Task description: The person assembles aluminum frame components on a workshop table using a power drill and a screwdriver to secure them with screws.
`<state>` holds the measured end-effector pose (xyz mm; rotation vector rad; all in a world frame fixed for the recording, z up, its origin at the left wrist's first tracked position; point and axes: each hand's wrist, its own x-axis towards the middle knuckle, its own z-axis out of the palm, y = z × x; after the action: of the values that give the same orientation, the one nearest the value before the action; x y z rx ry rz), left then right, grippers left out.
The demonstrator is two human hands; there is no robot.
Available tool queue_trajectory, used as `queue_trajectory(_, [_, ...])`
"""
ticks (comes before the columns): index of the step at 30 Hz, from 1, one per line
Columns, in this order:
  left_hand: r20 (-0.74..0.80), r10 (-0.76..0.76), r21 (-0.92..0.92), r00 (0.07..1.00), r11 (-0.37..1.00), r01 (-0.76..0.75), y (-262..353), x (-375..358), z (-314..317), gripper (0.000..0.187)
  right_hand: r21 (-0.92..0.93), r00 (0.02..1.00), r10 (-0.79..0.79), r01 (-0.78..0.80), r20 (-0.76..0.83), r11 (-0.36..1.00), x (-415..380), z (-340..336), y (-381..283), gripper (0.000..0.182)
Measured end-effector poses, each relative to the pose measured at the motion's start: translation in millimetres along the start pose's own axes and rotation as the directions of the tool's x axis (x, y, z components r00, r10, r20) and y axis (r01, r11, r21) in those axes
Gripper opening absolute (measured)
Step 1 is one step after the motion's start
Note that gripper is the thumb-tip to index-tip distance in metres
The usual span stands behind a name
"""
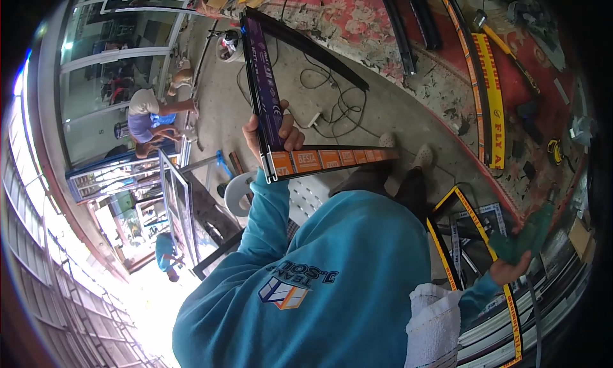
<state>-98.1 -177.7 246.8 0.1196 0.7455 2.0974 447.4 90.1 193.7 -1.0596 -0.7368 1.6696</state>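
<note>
So I'm clamping the frame (269, 100) corner between my left hand's (274, 133) thumb and fingers, near the chair (311, 201). Right hand's (511, 270) touching some blurry green thing (525, 235), can't tell the grip.

Grey concrete floor (217, 128) spreads around a pale perforated chair (310, 199) near the centre, with worn red floral covering (361, 24) toward one o'clock, framed glass panels (96, 77) toward ten, and glaring daylight (145, 307) toward eight.

A black frame (257, 93) (purple, orange film (264, 81)) tilts above the floor (287, 81), blurred green object (527, 236) apart.
</note>
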Motion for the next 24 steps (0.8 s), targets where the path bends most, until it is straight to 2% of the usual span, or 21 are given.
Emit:
queue_trajectory(1, [0.034, -0.014, 0.002, 0.999, 1.0, 0.014, -0.9, -2.3, -3.6, 0.066, -0.002, 1.0, 0.012, -0.012, -0.004, 1.0, 15.3, -3.9, 0.1, 0.066])
queue_trajectory(3, [0.014, -0.004, 0.029, 1.0, 1.0, 0.004, -6.2, -5.8, -7.4, 0.065, -0.236, 0.934, -0.142, 0.065, -0.327, 0.97, 48.4, -2.2, 3.8, 0.068])
queue_trajectory(4, [0.003, 0.006, 0.053, 1.0, 0.999, -0.007, -9.3, -8.5, -8.6, 0.065, -0.241, 0.936, -0.134, 0.055, -0.325, 0.969, 58.7, 12.5, 3.4, 0.068])
queue_trajectory(5, [0.0, -0.01, 0.052, 1.0, 0.999, 0.01, -12.0, -11.1, -9.2, 0.064, -0.526, 0.885, -0.257, 0.015, -0.39, 0.851, 69.1, 32.6, 3.0, 0.07])
queue_trajectory(6, [-0.01, -0.002, 0.049, 1.0, 0.999, 0.003, -16.8, -12.3, -5.2, 0.064, -0.755, 0.827, -0.395, -0.054, -0.401, 0.653, 79.6, 47.0, 5.6, 0.072])
queue_trajectory(7, [-0.09, 0.001, 0.051, 0.996, 0.999, 0.004, -23.4, -13.5, 2.6, 0.06, -0.762, 0.834, -0.392, -0.052, -0.389, 0.645, 93.1, 48.0, 10.5, 0.072])
queue_trajectory(8, [-0.164, 0.003, 0.051, 0.986, 0.999, 0.005, -28.8, -14.2, 6.6, 0.057, -0.907, 0.821, -0.517, -0.005, -0.244, 0.421, 110.5, 41.4, 16.4, 0.08])
queue_trajectory(9, [-0.143, -0.02, 0.028, 0.99, 0.999, 0.024, -33.2, -15.1, 5.5, 0.055, -0.986, 0.794, -0.603, 0.037, -0.071, 0.164, 127.6, 35.6, 21.5, 0.088])
queue_trajectory(10, [-0.143, -0.01, 0.016, 0.99, 1.0, 0.013, -38.8, -14.8, 6.7, 0.055, -0.987, 0.792, -0.608, 0.051, -0.055, 0.155, 143.9, 31.9, 29.4, 0.088])
queue_trajectory(12, [-0.2, -0.008, 0.07, 0.98, 0.997, 0.023, -49.8, -14.5, 11.9, 0.054, -0.999, 0.75, -0.662, -0.013, 0.013, -0.035, 176.1, 17.3, 50.6, 0.095])
queue_trajectory(13, [-0.166, -0.023, 0.051, 0.986, 0.998, 0.032, -53.5, -15.2, 13.4, 0.055, -0.995, 0.79, -0.611, -0.092, -0.05, -0.038, 194.8, 2.8, 59.9, 0.108])
queue_trajectory(14, [-0.167, -0.005, 0.038, 0.986, 0.999, 0.011, -58.1, -16.0, 16.7, 0.055, -0.996, 0.788, -0.615, -0.07, -0.027, -0.047, 200.8, 3.3, 68.3, 0.108])
queue_trajectory(16, [-0.217, -0.011, 0.059, 0.976, 0.998, 0.024, -65.9, -16.9, 22.9, 0.055, -0.952, 0.798, -0.586, -0.272, -0.141, -0.141, 211.9, 10.7, 82.8, 0.119])
queue_trajectory(17, [-0.193, -0.019, 0.048, 0.981, 0.998, 0.029, -67.2, -17.3, 22.2, 0.056, -0.956, 0.801, -0.587, -0.254, -0.12, -0.15, 213.3, 13.6, 87.7, 0.119])
queue_trajectory(19, [-0.191, -0.003, 0.043, 0.982, 0.999, 0.011, -71.9, -18.6, 23.5, 0.056, -0.962, 0.919, -0.388, -0.167, -0.072, -0.215, 209.3, 14.5, 89.9, 0.119])
queue_trajectory(20, [-0.183, 0.003, 0.05, 0.983, 0.999, 0.006, -74.4, -18.3, 23.8, 0.056, -0.962, 0.918, -0.393, -0.155, -0.056, -0.225, 209.2, 7.4, 91.1, 0.119])
queue_trajectory(22, [-0.15, 0.002, 0.002, 0.989, 1.0, -0.002, -79.1, -19.5, 21.1, 0.053, -0.89, 0.935, -0.331, -0.042, 0.125, -0.454, 203.5, 14.0, 82.5, 0.114])
queue_trajectory(23, [-0.15, 0.002, -0.025, 0.989, 1.0, -0.006, -81.4, -19.1, 23.9, 0.053, -0.949, 0.877, -0.404, 0.154, 0.26, -0.277, 192.5, 29.1, 79.3, 0.096])
queue_trajectory(24, [-0.151, 0.001, -0.048, 0.989, 0.999, -0.009, -82.9, -18.0, 26.6, 0.052, -0.921, 0.874, -0.291, 0.369, 0.388, -0.122, 164.9, 74.3, 70.1, 0.086])
